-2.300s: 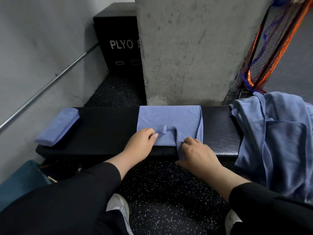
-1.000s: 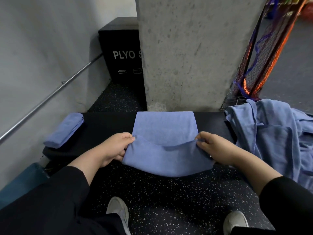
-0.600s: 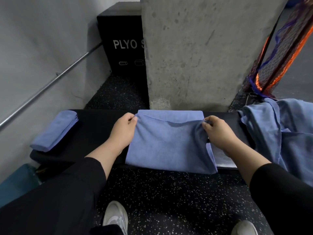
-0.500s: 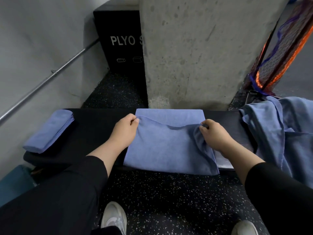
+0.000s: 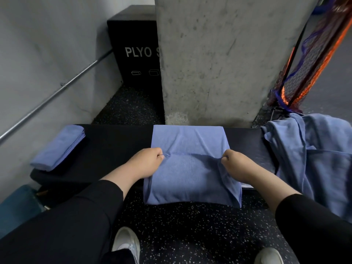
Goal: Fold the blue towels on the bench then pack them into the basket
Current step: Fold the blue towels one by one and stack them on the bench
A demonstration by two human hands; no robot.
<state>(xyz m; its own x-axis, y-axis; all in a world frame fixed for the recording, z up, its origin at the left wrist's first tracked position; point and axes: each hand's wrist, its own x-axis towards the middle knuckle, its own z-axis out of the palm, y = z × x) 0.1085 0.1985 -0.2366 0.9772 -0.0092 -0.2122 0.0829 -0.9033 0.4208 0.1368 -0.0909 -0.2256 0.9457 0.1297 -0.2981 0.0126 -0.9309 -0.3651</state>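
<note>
A blue towel (image 5: 190,176) lies across the middle of the black bench (image 5: 114,145), its near part hanging over the front edge. My left hand (image 5: 146,162) pinches the left end of the folded-over hem. My right hand (image 5: 236,164) pinches the right end of the same hem, which runs taut between them about halfway up the towel. A folded blue towel (image 5: 57,147) rests at the bench's left end. A heap of unfolded blue towels (image 5: 314,159) covers the right end. A teal basket (image 5: 15,206) shows partly at the lower left.
A concrete pillar (image 5: 219,60) stands right behind the bench. A black plyo box (image 5: 135,46) sits behind on the left, beside a wall with a metal rail (image 5: 57,90). Orange and blue netting (image 5: 308,63) leans at the right. My shoes are on the speckled floor.
Both hands lifted the towel's hanging near edge and carried it over toward the far edge. In the last half second they drew the hem back toward me to about the middle.
</note>
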